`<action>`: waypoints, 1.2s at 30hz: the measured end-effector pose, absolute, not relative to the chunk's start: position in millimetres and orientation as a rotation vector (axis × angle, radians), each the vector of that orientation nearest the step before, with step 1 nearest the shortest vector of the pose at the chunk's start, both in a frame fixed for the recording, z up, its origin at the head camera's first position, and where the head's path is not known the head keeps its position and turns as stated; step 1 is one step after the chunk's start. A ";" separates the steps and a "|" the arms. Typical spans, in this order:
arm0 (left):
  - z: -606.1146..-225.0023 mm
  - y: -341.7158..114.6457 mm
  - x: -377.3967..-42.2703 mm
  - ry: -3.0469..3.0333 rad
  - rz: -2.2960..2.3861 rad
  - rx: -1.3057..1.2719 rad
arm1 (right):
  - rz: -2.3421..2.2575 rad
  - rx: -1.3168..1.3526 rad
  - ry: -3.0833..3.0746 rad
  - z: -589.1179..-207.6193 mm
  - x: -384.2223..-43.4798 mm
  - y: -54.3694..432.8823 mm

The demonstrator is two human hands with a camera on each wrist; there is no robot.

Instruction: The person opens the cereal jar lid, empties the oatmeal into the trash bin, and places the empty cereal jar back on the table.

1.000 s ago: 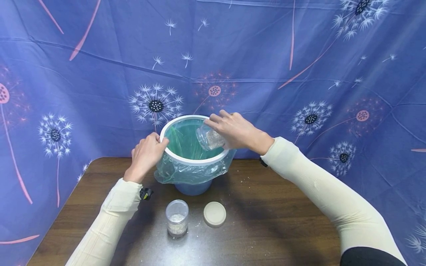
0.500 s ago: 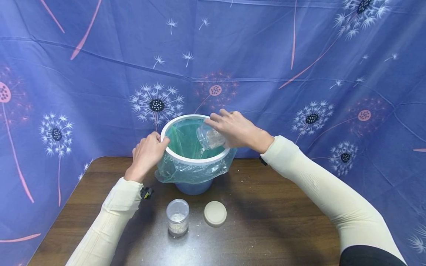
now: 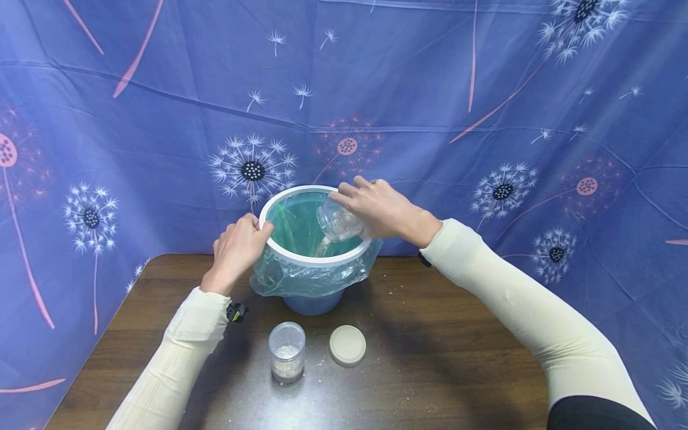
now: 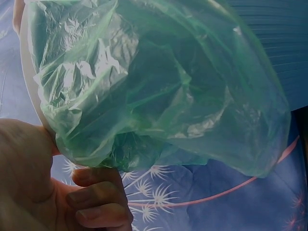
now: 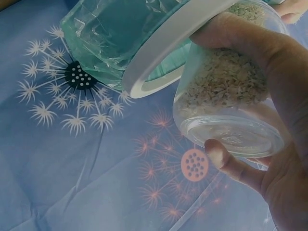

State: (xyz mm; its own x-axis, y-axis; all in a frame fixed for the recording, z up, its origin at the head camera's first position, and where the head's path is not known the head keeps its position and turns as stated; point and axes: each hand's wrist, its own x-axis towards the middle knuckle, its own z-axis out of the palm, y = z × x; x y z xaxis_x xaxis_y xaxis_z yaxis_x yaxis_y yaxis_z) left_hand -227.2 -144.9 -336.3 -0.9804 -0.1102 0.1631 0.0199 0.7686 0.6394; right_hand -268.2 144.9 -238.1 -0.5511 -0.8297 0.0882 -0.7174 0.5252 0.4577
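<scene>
A blue trash can with a white rim (image 3: 309, 261) stands on the table, lined with a green plastic bag (image 3: 314, 282) folded over its outside. My left hand (image 3: 240, 249) grips the rim at the left; in the left wrist view its curled fingers (image 4: 98, 197) show below the bag. Over the can's right side, my right hand (image 3: 383, 209) holds a clear jar (image 3: 341, 227) tipped mouth-down to the left. Pale flakes (image 3: 322, 246) fall from its mouth into the bag. In the right wrist view, pale brown flakes (image 5: 224, 79) still lie inside the jar.
A second clear jar (image 3: 287, 353), upright and partly filled with pale flakes, stands in front of the can. Beside it lies a cream lid (image 3: 347, 345). Crumbs dot the brown wooden table (image 3: 441, 334). Blue dandelion-print cloth (image 3: 408, 71) hangs behind.
Flakes have begun to slide out of the tilted jar and now stream into the bag. Both hands have stayed almost in place.
</scene>
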 end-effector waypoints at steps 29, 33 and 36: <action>-337.2 -146.0 -227.9 -2.777 -0.999 0.075 | -0.605 1.318 -2.413 -237.3 -270.4 139.9; -337.1 -145.7 -227.9 -2.775 -0.998 0.070 | -0.598 1.316 -2.408 -236.8 -270.0 139.8; -337.2 -145.3 -227.7 -2.775 -0.998 0.067 | -0.604 1.315 -2.412 -236.6 -269.9 139.3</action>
State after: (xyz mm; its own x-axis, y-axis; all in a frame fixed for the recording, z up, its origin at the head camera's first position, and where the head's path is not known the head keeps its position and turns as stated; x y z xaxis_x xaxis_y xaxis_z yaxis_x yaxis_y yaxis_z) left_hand -227.7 -145.3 -337.2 -0.9807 -0.1069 0.1638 0.0219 0.7723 0.6349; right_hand -269.9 139.3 -236.6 -0.5209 -0.8497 0.0812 -0.7112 0.4846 0.5092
